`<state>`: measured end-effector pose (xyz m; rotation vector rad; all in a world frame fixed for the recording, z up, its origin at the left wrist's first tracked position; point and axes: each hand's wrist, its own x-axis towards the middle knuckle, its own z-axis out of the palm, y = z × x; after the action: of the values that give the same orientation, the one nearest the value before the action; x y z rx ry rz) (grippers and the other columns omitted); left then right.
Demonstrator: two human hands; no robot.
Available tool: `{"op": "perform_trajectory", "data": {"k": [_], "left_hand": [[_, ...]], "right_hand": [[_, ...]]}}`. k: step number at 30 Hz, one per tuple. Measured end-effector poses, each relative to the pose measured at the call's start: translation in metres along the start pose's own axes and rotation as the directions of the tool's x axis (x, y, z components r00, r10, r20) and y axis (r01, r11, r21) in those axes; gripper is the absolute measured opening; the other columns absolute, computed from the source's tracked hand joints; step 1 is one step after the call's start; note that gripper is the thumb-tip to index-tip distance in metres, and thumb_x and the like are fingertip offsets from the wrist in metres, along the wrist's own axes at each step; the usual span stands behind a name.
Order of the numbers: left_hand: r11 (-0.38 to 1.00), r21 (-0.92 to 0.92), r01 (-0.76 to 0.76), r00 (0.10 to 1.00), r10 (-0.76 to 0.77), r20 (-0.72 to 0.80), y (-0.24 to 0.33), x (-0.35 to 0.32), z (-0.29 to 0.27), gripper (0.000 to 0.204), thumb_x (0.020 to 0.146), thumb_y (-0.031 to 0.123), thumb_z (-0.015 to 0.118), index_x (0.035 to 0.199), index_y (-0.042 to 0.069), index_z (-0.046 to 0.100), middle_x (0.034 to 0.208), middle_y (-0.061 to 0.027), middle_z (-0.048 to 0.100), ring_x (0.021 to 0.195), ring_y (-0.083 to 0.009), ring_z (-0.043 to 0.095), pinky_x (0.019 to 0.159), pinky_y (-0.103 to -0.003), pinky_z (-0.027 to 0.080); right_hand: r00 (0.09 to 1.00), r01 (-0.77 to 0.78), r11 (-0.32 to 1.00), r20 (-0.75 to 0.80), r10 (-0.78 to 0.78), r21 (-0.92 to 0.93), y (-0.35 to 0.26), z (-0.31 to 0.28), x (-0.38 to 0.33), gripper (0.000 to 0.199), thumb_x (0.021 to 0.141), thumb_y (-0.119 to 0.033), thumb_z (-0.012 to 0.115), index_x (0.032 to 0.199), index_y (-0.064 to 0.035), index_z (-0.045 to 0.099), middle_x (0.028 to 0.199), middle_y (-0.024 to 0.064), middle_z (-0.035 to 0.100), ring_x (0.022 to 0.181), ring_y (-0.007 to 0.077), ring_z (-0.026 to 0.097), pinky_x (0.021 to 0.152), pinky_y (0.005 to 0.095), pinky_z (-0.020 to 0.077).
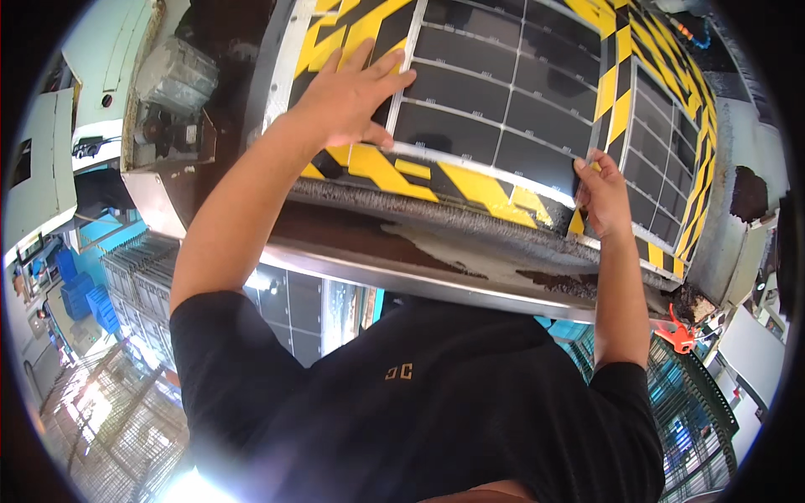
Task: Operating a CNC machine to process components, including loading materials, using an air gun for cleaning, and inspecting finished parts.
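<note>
A flat dark panel, split into rectangles by thin white lines, lies on a machine bed bordered with yellow-and-black striped tape. My left hand rests at its left edge, fingers spread, the fingertips over the panel's border. At the near right corner my right hand pinches the panel's edge between thumb and fingers. A second dark gridded panel lies to the right, past a striped strip.
The bed's metal front edge runs between it and my body. A red-orange clamp-like tool sits at its right end. Wire racks stand at lower left, blue crates beyond. A grey motor-like unit is at upper left.
</note>
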<state>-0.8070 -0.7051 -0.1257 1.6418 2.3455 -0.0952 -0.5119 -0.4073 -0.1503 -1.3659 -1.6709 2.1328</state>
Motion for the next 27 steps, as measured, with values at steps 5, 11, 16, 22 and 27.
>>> {"op": "perform_trajectory", "data": {"k": [5, 11, 16, 22, 27], "left_hand": [[0.998, -0.056, 0.019, 0.996, -0.014, 0.085, 0.001, 0.005, -0.009, 0.11, 0.063, 0.043, 0.088, 0.153, 0.019, 0.031, 0.165, -0.0077, 0.018, 0.151, -0.0376, 0.013, 0.121, -0.056, 0.018], [0.998, -0.058, 0.002, 0.996, 0.003, 0.09, 0.0, 0.006, -0.009, 0.113, 0.064, 0.044, 0.088, 0.156, 0.023, 0.025, 0.166, -0.0057, 0.017, 0.152, -0.0376, 0.012, 0.121, -0.056, 0.017], [0.999, -0.051, -0.01, 0.994, 0.015, 0.107, -0.002, 0.01, -0.011, 0.112, 0.066, 0.045, 0.087, 0.157, 0.026, 0.024, 0.165, -0.0046, 0.019, 0.152, -0.0376, 0.012, 0.121, -0.056, 0.018], [0.998, -0.055, -0.006, 0.993, 0.012, 0.12, -0.002, 0.011, -0.015, 0.111, 0.066, 0.045, 0.087, 0.156, 0.027, 0.026, 0.165, -0.0036, 0.018, 0.152, -0.0363, 0.012, 0.122, -0.056, 0.017], [0.998, -0.06, 0.006, 0.992, 0.002, 0.126, -0.002, 0.009, -0.012, 0.11, 0.065, 0.045, 0.087, 0.156, 0.028, 0.027, 0.165, -0.0029, 0.018, 0.152, -0.0354, 0.012, 0.122, -0.056, 0.017]], "right_hand": [[1.0, 0.009, 1.0, 0.021, -0.009, -0.002, 0.004, 0.0, 0.0, 0.026, 0.092, -0.01, 0.07, 0.114, -0.0066, 0.057, 0.076, 0.0004, 0.066, 0.057, 0.0068, 0.06, 0.046, 0.0213, 0.0422], [1.0, -0.013, 0.999, 0.008, 0.013, -0.03, 0.0, -0.002, -0.001, 0.028, 0.091, -0.01, 0.071, 0.116, -0.0053, 0.058, 0.077, 0.0009, 0.066, 0.057, 0.0068, 0.059, 0.045, 0.0216, 0.0419], [0.999, -0.014, 0.999, 0.032, 0.015, -0.035, -0.002, -0.002, -0.001, 0.027, 0.092, -0.01, 0.07, 0.116, -0.0051, 0.058, 0.078, 0.0013, 0.066, 0.057, 0.0069, 0.059, 0.046, 0.0214, 0.0425], [0.999, -0.01, 0.999, -0.031, 0.009, -0.03, -0.009, 0.009, -0.004, 0.026, 0.091, -0.014, 0.073, 0.112, -0.0081, 0.059, 0.065, -0.0048, 0.055, 0.047, 0.005, 0.047, 0.044, 0.0223, 0.0357], [0.999, -0.01, 0.999, -0.032, 0.009, -0.04, -0.006, 0.009, -0.004, 0.026, 0.091, -0.014, 0.073, 0.112, -0.0084, 0.059, 0.064, -0.0047, 0.054, 0.047, 0.005, 0.046, 0.043, 0.0223, 0.0358]]}}
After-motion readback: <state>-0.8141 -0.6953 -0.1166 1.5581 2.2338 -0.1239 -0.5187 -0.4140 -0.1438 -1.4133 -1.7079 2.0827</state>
